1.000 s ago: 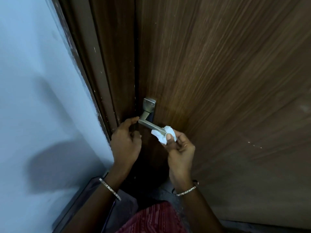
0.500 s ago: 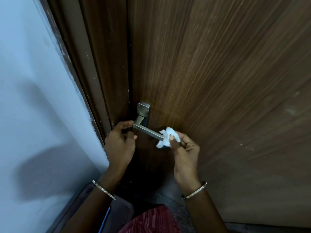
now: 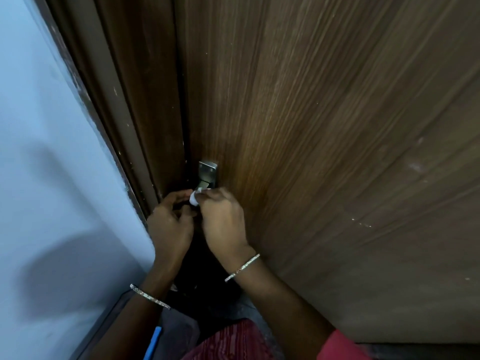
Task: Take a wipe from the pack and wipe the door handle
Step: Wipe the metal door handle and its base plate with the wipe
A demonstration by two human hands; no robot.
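The metal door handle (image 3: 207, 175) sits at the left edge of a dark wood-grain door (image 3: 324, 152), just beside the brown door frame (image 3: 124, 120) that runs down along a pale blue wall (image 3: 46, 178). Only the square mounting plate and the stub of the lever show; the rest of the lever is hidden behind the hands. The right hand (image 3: 224, 224) is curled over the lever from the right, its fingers pressed together and pinching a small white wipe (image 3: 194, 200) against the handle near the plate. The wipe is bunched into a rounded wad, and only a little of it peeks out at the fingertips. The left hand (image 3: 170, 224) is just beside the right one, on the frame side, with its fingers bent inward toward the wipe and the lever; whether it actually grips the lever or only touches it cannot be told, since the contact is hidden and slightly blurred. The two hands nearly meet at the fingertips. Each wrist carries a thin silvery bangle (image 3: 242, 267), the left one lower down the forearm. At the bottom edge of the view there is dark red striped fabric (image 3: 233, 341), and a narrow blue strip (image 3: 153, 341) to its left. The wipe pack cannot be made out.
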